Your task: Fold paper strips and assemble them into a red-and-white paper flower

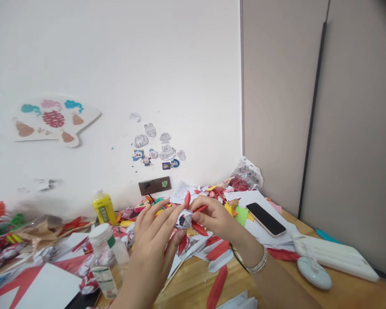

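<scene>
Between my two hands is a paper flower (184, 219) with a folded white centre and red pointed petals sticking out around it. The fingers and thumb of my left hand (159, 234) close on its white centre from the left. On the right side, my right hand (214, 216) pinches at the red petals with thumb and forefinger. Part of the flower is hidden behind the fingers. Below the hands lie loose red paper strips (217, 286) and white folded strips on the wooden table (193, 281).
A clear jar with a white lid (100, 234) and a yellow bottle (104, 207) stand at left. To the right are a phone (266, 219) on white paper, a computer mouse (314, 273) and a white keyboard (336, 256). Paper scraps crowd the wall side.
</scene>
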`<state>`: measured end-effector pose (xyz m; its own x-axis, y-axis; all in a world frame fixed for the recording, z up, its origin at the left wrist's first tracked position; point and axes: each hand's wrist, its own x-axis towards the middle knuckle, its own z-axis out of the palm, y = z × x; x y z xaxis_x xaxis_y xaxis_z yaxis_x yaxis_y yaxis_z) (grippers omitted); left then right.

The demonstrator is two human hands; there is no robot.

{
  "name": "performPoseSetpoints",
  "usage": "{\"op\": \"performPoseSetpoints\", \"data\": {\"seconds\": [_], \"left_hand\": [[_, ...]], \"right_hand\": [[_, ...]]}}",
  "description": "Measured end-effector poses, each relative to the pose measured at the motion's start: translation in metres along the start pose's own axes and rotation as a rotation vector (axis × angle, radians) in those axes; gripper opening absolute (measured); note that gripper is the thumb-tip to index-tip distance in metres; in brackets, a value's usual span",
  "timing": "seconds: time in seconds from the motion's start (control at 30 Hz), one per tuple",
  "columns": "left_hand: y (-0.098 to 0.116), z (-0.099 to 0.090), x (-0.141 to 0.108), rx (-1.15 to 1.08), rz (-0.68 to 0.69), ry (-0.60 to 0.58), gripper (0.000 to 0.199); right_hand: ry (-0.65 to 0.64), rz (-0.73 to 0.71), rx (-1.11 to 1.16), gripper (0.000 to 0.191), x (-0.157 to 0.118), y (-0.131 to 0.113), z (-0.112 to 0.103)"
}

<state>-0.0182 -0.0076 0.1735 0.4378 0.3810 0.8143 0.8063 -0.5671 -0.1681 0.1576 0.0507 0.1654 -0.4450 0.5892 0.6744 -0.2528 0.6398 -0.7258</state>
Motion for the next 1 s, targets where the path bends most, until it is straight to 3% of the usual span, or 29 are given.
{"op": "performPoseSetpoints", "data": {"seconds": [0.1,0.23,0.37,0.43,0.57,0.67,0.8,0.9,1.0], "left_hand": [[0.000,0.001,-0.001,-0.024,-0.072,0.004,0.042],[0.007,0.001,0.000,-0.166,-0.323,0.051,0.049],[0.014,0.000,0.002,-0.389,-0.530,-0.004,0.052],[0.014,0.001,0.003,-0.401,-0.553,-0.011,0.048],[0.012,0.005,0.002,-0.407,-0.470,0.035,0.035],[0.009,0.004,0.003,-0.425,-0.512,0.032,0.034],[-0.004,-0.004,0.003,-0.383,-0.601,0.021,0.037],[-0.022,-0.010,0.000,-0.336,-0.733,0.055,0.043],[-0.038,-0.007,-0.003,-0.360,-0.861,0.091,0.052]], "right_hand": [[-0.004,-0.032,-0.059,0.020,0.000,-0.001,-0.001],[0.121,-0.070,-0.002,0.020,0.001,0.003,-0.003],[0.182,-0.060,0.054,0.020,0.003,0.008,-0.003],[0.156,-0.060,0.049,0.021,0.003,0.009,-0.002],[0.105,-0.053,0.004,0.021,0.004,0.008,0.000],[0.064,-0.049,-0.046,0.019,0.003,0.004,0.001],[-0.014,-0.020,-0.229,0.027,0.002,-0.011,-0.006],[0.118,-0.035,-0.423,0.028,0.001,-0.021,-0.018],[0.210,-0.058,-0.559,0.018,0.000,-0.023,-0.032]]}}
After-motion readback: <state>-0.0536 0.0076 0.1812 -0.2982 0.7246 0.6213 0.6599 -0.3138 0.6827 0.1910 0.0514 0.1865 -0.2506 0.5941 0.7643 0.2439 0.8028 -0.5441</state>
